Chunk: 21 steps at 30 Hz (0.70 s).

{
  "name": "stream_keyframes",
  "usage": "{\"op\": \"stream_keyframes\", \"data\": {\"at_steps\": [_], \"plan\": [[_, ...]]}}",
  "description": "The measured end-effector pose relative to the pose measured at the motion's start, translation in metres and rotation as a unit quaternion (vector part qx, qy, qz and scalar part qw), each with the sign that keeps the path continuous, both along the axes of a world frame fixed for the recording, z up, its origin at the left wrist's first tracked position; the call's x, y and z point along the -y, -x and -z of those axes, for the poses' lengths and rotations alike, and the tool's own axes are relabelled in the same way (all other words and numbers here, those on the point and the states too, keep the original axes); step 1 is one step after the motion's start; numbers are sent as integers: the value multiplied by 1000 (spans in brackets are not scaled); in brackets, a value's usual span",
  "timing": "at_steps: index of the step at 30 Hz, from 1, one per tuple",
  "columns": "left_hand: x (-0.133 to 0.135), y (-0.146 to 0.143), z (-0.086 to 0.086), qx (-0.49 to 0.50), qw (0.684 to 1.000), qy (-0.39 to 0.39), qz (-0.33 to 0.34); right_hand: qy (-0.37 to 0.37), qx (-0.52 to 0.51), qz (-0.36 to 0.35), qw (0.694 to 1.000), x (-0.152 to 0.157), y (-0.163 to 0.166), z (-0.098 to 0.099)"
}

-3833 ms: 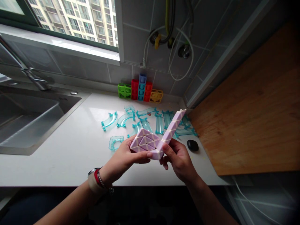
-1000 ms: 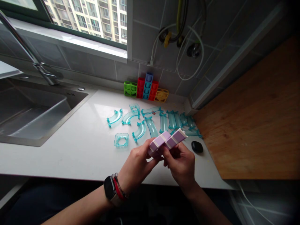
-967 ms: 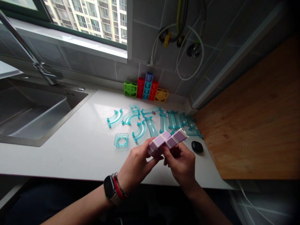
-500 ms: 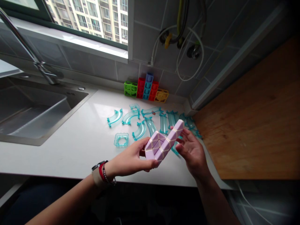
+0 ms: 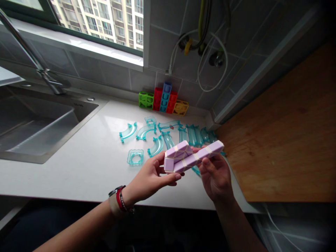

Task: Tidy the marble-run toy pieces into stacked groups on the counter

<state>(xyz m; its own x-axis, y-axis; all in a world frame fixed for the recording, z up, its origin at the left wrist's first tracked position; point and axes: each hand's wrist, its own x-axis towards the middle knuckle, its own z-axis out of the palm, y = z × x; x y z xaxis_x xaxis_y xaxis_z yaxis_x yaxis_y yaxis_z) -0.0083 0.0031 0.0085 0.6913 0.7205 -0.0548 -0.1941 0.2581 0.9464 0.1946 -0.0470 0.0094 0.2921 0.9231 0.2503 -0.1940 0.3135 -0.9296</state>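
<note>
A lilac and white snake puzzle [image 5: 194, 159] is held above the counter, folded into a closed loop on the left with a straight arm pointing right and slightly up. My left hand [image 5: 154, 173] is closed around the loop end, thumb along its lower edge and fingers behind. My right hand [image 5: 215, 173] grips the straight arm, its thumb in front and the other fingers partly hidden behind. Beneath and beyond the puzzle, clear teal track pieces [image 5: 168, 140] lie on the white counter [image 5: 91, 175], some partly covered by my hands.
A steel sink [image 5: 44, 133] with a tap [image 5: 49, 80] is at the left. Coloured plastic blocks [image 5: 164, 99] stand against the tiled wall. A wooden panel [image 5: 283, 140] rises at the right. A white cable [image 5: 225, 66] loops on the wall. One square teal piece [image 5: 135, 157] lies left of the hands.
The snake puzzle has turned clockwise, its straight arm now lower and further right. My right hand, open beside it before, has closed on that arm.
</note>
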Motion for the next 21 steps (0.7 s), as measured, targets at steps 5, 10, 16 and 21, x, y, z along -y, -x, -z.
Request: {"op": "stream_keyframes", "data": {"at_steps": [5,10,16,21], "plan": [[4,-2,0,25,998,-37,-38,-15,18,19,1000,1,-1,-1],[8,-4,0,36,997,-52,-45,-30,41,18,999,6,-5,-2],[8,-4,0,28,996,-72,-48,-26,80,6,996,14,-9,-10],[10,-2,-1,-30,979,-163,-116,-52,203,74,975,31,9,-32]]}}
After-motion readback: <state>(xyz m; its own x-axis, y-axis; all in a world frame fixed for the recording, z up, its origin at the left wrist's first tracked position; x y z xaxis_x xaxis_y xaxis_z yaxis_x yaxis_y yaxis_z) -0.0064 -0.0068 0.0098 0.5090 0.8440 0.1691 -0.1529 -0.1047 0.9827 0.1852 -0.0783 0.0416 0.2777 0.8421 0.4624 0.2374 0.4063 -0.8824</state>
